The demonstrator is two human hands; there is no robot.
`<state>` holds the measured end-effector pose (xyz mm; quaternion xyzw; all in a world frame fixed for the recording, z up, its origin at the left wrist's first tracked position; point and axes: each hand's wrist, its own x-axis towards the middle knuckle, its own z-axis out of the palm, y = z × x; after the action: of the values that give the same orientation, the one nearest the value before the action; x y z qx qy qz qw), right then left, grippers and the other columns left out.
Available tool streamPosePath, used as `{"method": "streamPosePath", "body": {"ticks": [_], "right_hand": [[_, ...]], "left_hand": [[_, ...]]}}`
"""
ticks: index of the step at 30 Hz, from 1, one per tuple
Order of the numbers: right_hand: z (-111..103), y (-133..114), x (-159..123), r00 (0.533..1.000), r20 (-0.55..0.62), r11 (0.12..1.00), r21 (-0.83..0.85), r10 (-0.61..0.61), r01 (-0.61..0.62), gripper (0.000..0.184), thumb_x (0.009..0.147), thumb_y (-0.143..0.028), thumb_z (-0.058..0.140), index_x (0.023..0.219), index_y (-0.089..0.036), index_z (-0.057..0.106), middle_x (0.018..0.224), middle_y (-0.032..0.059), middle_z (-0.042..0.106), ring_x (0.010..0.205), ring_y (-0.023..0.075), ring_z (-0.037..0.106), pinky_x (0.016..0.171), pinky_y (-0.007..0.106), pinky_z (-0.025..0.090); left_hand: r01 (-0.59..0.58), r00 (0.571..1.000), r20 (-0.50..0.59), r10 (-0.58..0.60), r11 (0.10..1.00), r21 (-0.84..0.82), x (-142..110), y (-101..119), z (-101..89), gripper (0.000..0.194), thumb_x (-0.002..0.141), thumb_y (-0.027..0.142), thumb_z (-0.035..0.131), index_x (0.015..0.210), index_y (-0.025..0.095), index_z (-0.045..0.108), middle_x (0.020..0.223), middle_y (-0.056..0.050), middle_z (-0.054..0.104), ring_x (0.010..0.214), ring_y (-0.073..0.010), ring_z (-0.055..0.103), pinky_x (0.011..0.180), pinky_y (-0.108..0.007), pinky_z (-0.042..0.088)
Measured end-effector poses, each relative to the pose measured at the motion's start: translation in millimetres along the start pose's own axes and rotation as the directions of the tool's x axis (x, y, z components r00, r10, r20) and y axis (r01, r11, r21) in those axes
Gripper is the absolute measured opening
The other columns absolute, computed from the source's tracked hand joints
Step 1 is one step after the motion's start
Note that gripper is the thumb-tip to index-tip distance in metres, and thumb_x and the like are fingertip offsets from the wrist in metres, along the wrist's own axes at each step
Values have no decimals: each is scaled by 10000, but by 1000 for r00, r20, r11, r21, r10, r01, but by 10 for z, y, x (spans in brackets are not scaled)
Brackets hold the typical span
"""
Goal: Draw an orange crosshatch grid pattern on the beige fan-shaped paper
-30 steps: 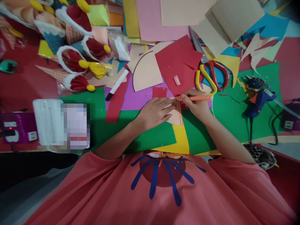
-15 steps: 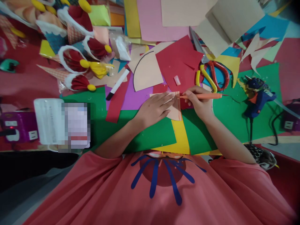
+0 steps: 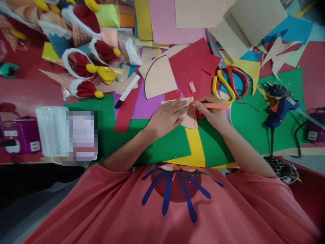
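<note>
My left hand [image 3: 166, 118] lies flat, fingers stretched out, pressing a peach paper wedge [image 3: 191, 117] onto the green sheet [image 3: 162, 145]. Orange lines run along the wedge's right edge. My right hand [image 3: 212, 110] is closed round an orange marker [image 3: 212, 106], with its tip touching the wedge near the top right corner.
Yellow-and-red scissors [image 3: 228, 79] lie just beyond my right hand. A blue glue gun [image 3: 278, 101] stands at the right with its cord. A black-and-white marker [image 3: 126, 91], a peach quarter circle [image 3: 158, 78], red paper [image 3: 190, 67] and finished paper cones [image 3: 81, 64] lie farther back and left.
The marker slid up and down along the wedge's right edge, adding orange lines. My left hand and the wedge shifted slightly.
</note>
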<state>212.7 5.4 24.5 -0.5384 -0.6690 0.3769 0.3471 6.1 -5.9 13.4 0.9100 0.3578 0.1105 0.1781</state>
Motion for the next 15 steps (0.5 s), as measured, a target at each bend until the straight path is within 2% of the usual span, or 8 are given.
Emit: {"method": "streamPosePath", "body": {"ticks": [7, 11, 15], "right_hand": [[-3, -8, 3, 1000, 30, 999, 35, 8, -9, 210, 799, -283, 602, 617, -178, 587, 567, -7, 612, 506, 92, 506, 465, 223, 365], [-13, -10, -3, 997, 19, 990, 120, 74, -75, 228, 773, -261, 606, 566, -181, 555, 517, -27, 563, 475, 82, 487, 457, 217, 377], [-18, -9, -31, 994, -36, 978, 186, 104, -95, 199, 814, -297, 581, 645, -192, 593, 540, -29, 578, 469, 83, 501, 454, 221, 396]], "left_hand": [[18, 1000, 3, -18, 999, 27, 0, 10, -10, 427, 969, 277, 411, 1362, 113, 451, 1411, -132, 479, 1338, -235, 420, 1094, -412, 376], [25, 1000, 15, -26, 999, 31, -6, 5, -1, 418, 972, 284, 400, 1363, 144, 449, 1412, -122, 480, 1343, -232, 413, 1099, -425, 367], [21, 999, -33, -21, 999, 23, -18, -11, 37, 415, 982, 297, 375, 1370, 163, 431, 1442, -128, 440, 1368, -234, 375, 1100, -435, 357]]}}
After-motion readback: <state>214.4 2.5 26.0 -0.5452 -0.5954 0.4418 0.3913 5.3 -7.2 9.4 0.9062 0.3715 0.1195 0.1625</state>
